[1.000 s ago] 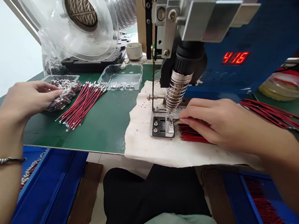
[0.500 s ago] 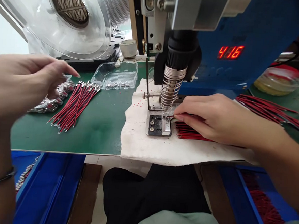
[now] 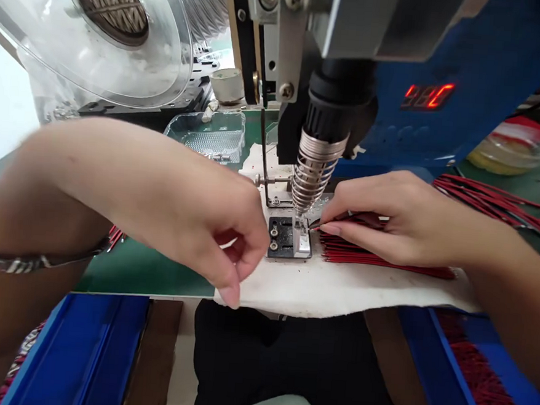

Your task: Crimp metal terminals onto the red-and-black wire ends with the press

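Note:
My right hand [image 3: 384, 216] pinches a thin wire [image 3: 314, 226], its end at the small metal fixture [image 3: 301, 240] under the soldering head with its spring [image 3: 316, 169]. Below that hand, red and black wires [image 3: 354, 251] lie in a row on the white cloth [image 3: 292, 284]. My left hand [image 3: 204, 222] hangs over the cloth's left edge, left of the fixture, with fingers curled and closed. Whatever may be between its fingertips cannot be made out.
A clear plastic tray [image 3: 210, 133] sits behind my left hand, near a large clear reel [image 3: 169, 53]. More red and black wires [image 3: 492, 206] lie at the right. Blue bins [image 3: 84, 350] stand below the green table [image 3: 154, 274]. The blue machine [image 3: 395, 137] rises ahead.
My left hand has moved right and nearer to the fixture, now covering the wire bundle and metal parts at left. My right hand stays by the fixture. The view has shifted slightly.

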Demonstrator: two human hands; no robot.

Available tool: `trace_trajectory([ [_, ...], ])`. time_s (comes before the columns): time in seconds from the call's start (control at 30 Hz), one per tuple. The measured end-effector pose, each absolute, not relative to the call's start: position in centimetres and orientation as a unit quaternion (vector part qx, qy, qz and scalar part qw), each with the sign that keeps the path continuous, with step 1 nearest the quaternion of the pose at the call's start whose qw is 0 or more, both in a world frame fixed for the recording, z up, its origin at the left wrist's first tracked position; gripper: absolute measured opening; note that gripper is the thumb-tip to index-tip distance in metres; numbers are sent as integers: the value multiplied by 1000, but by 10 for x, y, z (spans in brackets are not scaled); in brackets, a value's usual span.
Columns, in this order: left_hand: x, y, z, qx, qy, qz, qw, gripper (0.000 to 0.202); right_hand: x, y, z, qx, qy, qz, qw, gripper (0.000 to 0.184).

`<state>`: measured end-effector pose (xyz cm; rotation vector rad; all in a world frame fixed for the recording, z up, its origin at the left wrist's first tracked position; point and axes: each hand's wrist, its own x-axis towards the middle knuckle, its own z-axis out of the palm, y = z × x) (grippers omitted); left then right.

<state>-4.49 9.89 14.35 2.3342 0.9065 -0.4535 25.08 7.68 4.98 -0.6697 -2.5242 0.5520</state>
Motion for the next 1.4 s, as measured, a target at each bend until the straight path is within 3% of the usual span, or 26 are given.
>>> trace_trajectory([
  [0.1, -32, 101, 139, 819, 299, -305, 384, 36, 250, 78, 48, -248, -911, 233, 234, 25],
  [0.4, -53, 135, 101, 744, 268, -220, 571, 33, 252, 90, 60, -280, -893, 318, 154, 31],
  [0.7, -53, 130, 87, 715, 257, -183, 624, 42, 233, 110, 94, -241, -888, 392, -21, 64],
  [1.1, -55, 138, 81, 693, 233, -183, 658, 27, 246, 100, 82, -254, -883, 387, 71, 52],
  [1.23, -56, 136, 83, 706, 249, -164, 642, 32, 245, 95, 79, -304, -847, 421, 112, 32],
  [1.4, -55, 134, 79, 711, 224, -114, 656, 38, 240, 88, 76, -318, -849, 399, 139, 32],
])
